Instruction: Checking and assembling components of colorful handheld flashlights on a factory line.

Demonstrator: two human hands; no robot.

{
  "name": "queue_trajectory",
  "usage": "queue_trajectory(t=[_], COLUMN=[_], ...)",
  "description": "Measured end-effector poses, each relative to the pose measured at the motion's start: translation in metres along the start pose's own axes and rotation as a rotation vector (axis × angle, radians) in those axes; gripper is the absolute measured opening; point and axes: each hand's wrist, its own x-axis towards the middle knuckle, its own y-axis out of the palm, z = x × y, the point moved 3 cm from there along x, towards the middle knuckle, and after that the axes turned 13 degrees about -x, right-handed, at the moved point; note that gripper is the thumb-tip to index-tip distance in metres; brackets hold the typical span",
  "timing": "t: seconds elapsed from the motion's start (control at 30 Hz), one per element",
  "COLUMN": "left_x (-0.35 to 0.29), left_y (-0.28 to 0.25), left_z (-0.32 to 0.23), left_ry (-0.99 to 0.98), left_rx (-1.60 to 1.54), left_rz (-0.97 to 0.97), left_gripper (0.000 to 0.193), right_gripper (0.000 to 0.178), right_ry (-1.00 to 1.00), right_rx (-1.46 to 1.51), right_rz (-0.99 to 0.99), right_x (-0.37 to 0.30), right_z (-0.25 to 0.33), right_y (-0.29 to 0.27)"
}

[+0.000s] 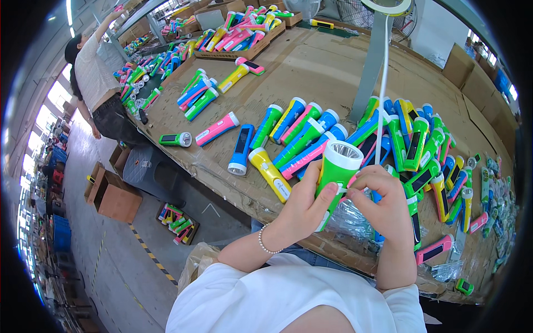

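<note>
My left hand (300, 212) is wrapped round a green flashlight (335, 173) with a white head, its lens end tilted up toward me. Close against the flashlight's right side is my right hand (384, 201), thumb and forefinger pinched together. A small pale bit shows at those fingertips, too small to name. Left of my hands lies a yellow flashlight (270, 174), beside a row of blue, pink and green ones. Past my right hand spreads a heap of flashlights (413, 145), some with dark panels on their sides. Clear plastic wrapping (350, 217) lies partly hidden under my hands.
The table is covered in cardboard (311, 69). A grey post (369, 72) with a white cable rises from it. A crate (250, 51) piled with flashlights stands far back. At the left another person (100, 77) stands near a grey stool (147, 172) and a carton (116, 200).
</note>
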Motion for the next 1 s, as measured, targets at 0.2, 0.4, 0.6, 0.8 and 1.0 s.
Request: queue_trajectory(t=[0.2, 0.4, 0.6, 0.8, 1.0], left_x=[0.005, 0.0, 0.079, 0.108, 0.094], left_y=[-0.004, 0.011, -0.126, -0.123, -0.211], left_z=[0.011, -0.016, 0.074, 0.089, 0.03], left_ry=[0.24, 1.153, 0.056, 0.172, 0.28], left_rx=[0.328, 0.531, 0.895, 1.032, 1.047], left_rz=[-0.134, 0.427, -0.32, -0.128, -0.186], left_gripper=[0.05, 0.042, 0.053, 0.052, 0.04], right_gripper=[0.006, 0.006, 0.013, 0.019, 0.011], right_ry=[0.16, 0.186, -0.081, -0.413, -1.142], right_rx=[-0.092, -0.604, -0.734, -0.924, -1.026], right_rz=[-0.033, -0.036, -0.236, -0.01, 0.63], right_x=[-0.003, 0.028, 0.018, 0.053, 0.057], right_z=[-0.003, -0.049, -0.004, 0.047, 0.07], right_y=[0.006, 0.022, 0.005, 0.044, 0.145])
